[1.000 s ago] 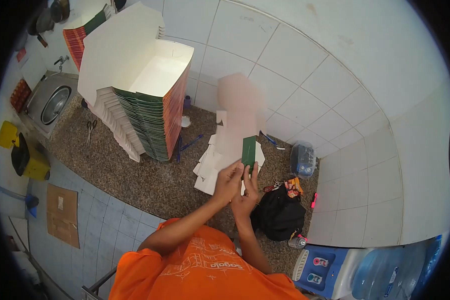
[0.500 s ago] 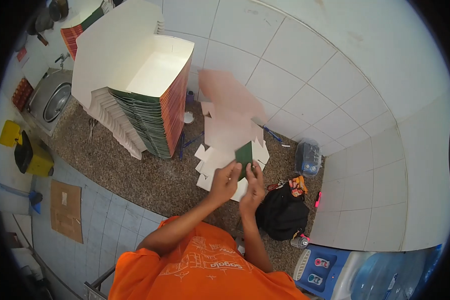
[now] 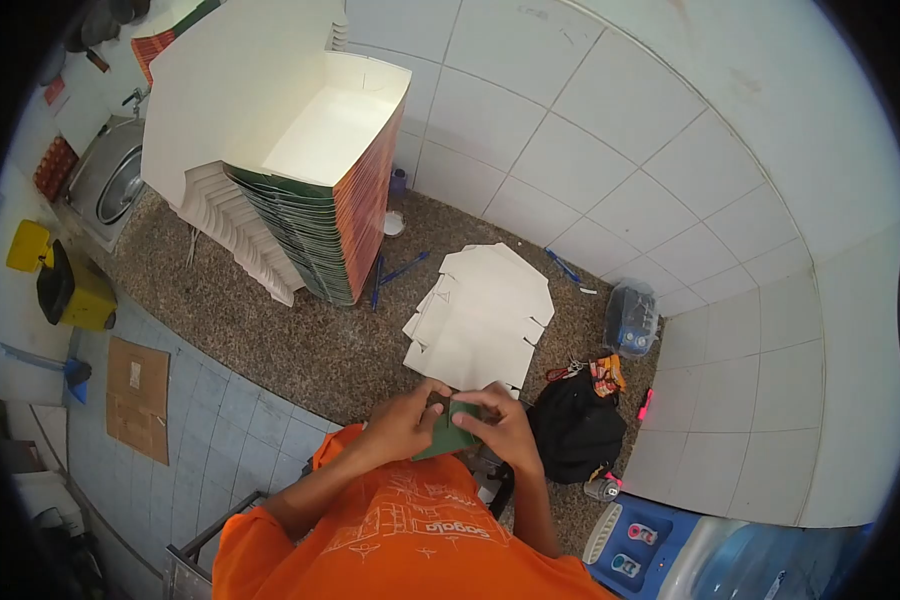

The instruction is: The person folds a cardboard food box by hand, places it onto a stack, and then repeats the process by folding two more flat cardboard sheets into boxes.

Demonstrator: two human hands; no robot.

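Pinching a green card blank [image 3: 450, 437] over the surface's near edge, left hand [image 3: 395, 425] and right hand [image 3: 515, 435] fingers clamp its opposite ends, steadying it near the stack of flat blanks [image 3: 485, 320]

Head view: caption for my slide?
Left hand and right hand hold a green card near flat white blanks and a tall box stack.

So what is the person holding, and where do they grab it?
A green cardboard piece, gripped at its top edge: left hand on the left side, right hand on the right.
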